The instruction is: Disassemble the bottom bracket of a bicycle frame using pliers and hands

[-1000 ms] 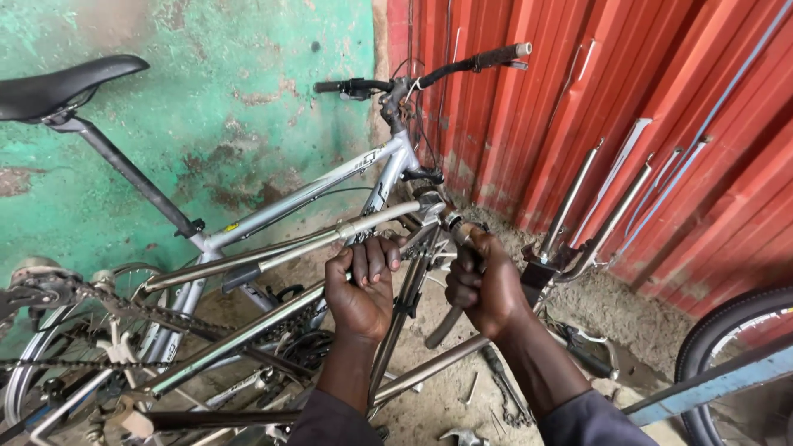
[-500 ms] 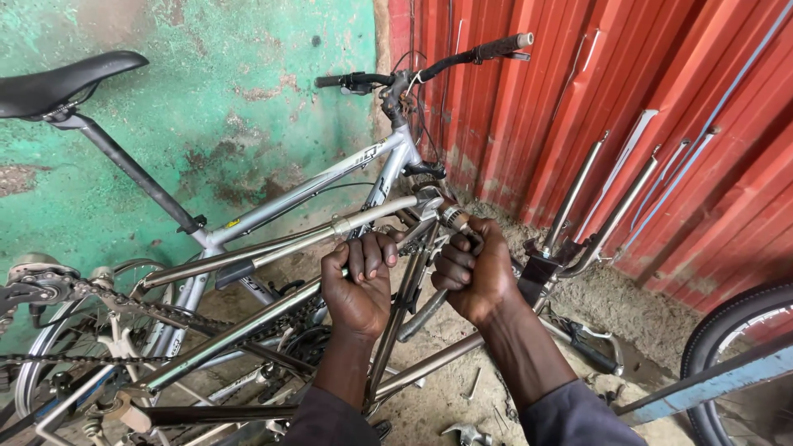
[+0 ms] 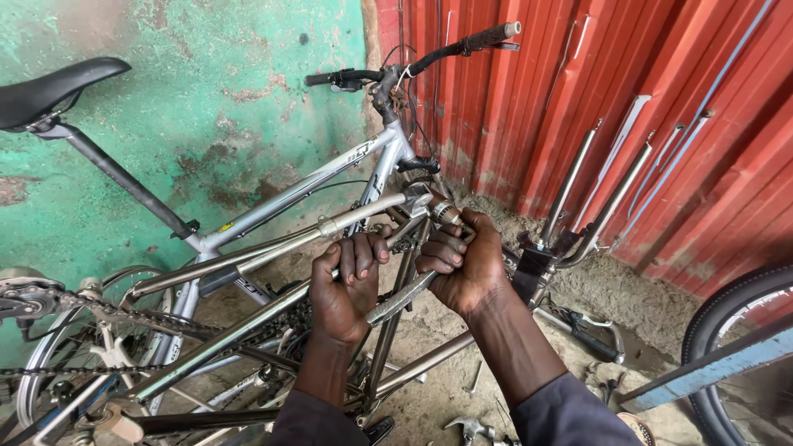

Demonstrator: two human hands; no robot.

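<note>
There are two hands, the left hand (image 3: 345,285) and the right hand (image 3: 462,264), one black saddle (image 3: 54,89), one handlebar (image 3: 413,62), one chain (image 3: 124,318), one tyre (image 3: 735,347) and two upright fork legs (image 3: 595,190).

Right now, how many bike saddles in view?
1: a black saddle at top left, on its seatpost above the silver frame. Others may be hidden among the stacked frames at lower left.
</note>
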